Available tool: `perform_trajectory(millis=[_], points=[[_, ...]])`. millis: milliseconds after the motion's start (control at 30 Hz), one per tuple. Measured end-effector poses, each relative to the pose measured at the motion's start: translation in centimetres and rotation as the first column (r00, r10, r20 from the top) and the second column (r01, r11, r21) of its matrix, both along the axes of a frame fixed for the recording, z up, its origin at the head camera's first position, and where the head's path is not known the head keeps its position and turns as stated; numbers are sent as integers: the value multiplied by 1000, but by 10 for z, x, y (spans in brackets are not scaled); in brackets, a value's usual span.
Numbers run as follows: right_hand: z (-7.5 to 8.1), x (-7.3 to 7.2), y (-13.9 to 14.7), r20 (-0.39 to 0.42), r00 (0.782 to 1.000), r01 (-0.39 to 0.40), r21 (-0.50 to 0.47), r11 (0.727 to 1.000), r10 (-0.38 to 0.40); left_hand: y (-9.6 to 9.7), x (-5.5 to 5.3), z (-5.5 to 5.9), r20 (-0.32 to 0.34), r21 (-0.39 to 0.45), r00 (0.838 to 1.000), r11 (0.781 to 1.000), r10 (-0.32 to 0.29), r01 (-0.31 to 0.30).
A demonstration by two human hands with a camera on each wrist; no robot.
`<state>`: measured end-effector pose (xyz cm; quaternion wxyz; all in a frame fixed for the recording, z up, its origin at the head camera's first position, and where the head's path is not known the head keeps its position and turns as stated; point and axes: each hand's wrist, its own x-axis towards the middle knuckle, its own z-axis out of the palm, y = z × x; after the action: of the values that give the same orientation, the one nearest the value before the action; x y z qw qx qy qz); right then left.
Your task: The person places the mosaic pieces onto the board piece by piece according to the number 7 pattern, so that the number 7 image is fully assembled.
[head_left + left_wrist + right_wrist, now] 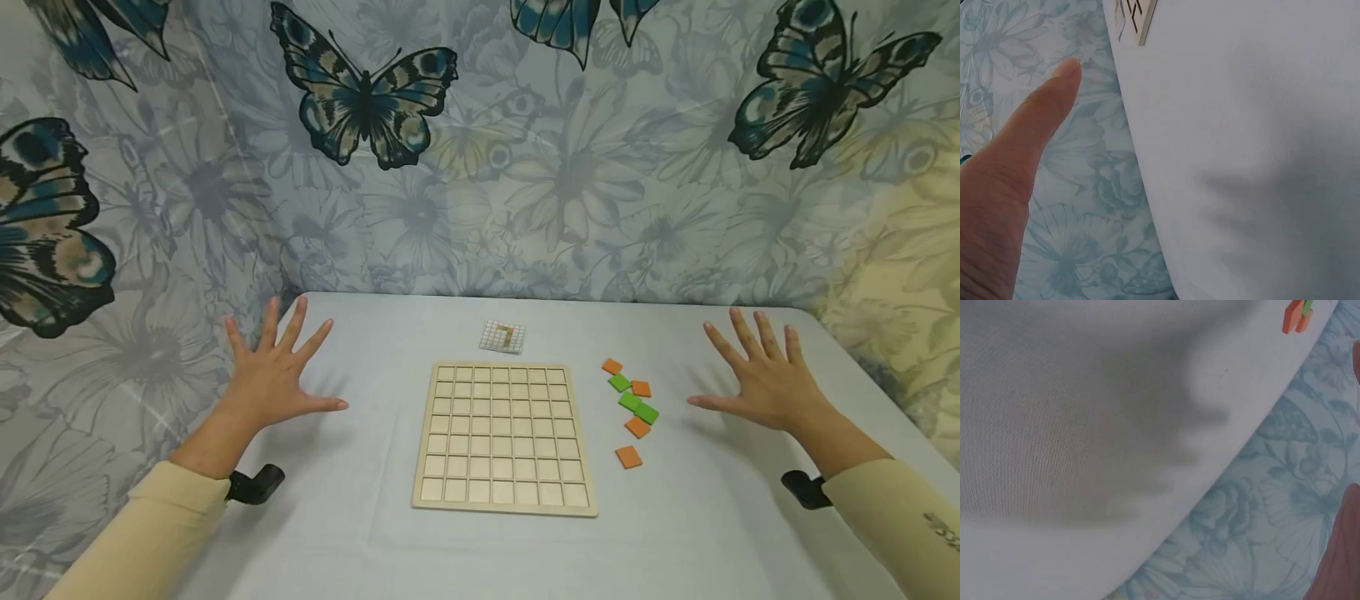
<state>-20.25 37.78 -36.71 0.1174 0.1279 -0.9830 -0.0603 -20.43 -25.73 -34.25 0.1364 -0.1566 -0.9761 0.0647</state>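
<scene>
My left hand [272,379] hovers over the left side of the table with its fingers spread wide, holding nothing. On the far side, my right hand [772,379] is spread the same way and holds nothing. Between them lies a square wooden grid board [502,437] with bare cells. Several thin square tiles lie scattered between the board and my right hand, some orange like this orange tile [628,457], others green like this green tile [646,413]. In the left wrist view, the thumb [1041,112] points toward a corner of the board.
A small card [502,337] printed with a grid and a few coloured squares lies behind the board. White cloth covers the table [360,533]. Butterfly-patterned fabric [570,183] rises behind the table and along its left side. Each wrist bears a black camera mount [257,485].
</scene>
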Motion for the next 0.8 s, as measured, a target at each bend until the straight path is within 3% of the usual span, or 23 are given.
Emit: perform_trajectory(millis=[100, 167, 300, 400, 600, 700, 800], points=[[2, 0, -2, 5, 1000, -8, -17, 1000, 8, 3, -1, 2, 38, -11, 999, 1000, 19, -18], [2, 0, -3, 20, 1000, -12, -51, 999, 13, 7, -1, 2, 99, -8, 994, 999, 37, -37], [2, 3, -11, 96, 995, -6, -186, 982, 24, 17, -2, -1, 248, 20, 967, 998, 59, -66], [3, 5, -21, 155, 987, 4, -303, 953, 45, 29, -3, -5, 301, 71, 953, 996, 33, -57], [5, 16, -48, 316, 943, 74, -507, 859, 105, 60, -7, -15, 302, 217, 948, 975, -101, 34], [5, 24, -62, 383, 913, 122, -582, 804, 138, 75, -6, -26, 332, 305, 922, 948, -198, 93], [2, 31, -73, 398, 901, 135, -633, 762, 171, 85, -5, -41, 364, 399, 883, 906, -298, 142]])
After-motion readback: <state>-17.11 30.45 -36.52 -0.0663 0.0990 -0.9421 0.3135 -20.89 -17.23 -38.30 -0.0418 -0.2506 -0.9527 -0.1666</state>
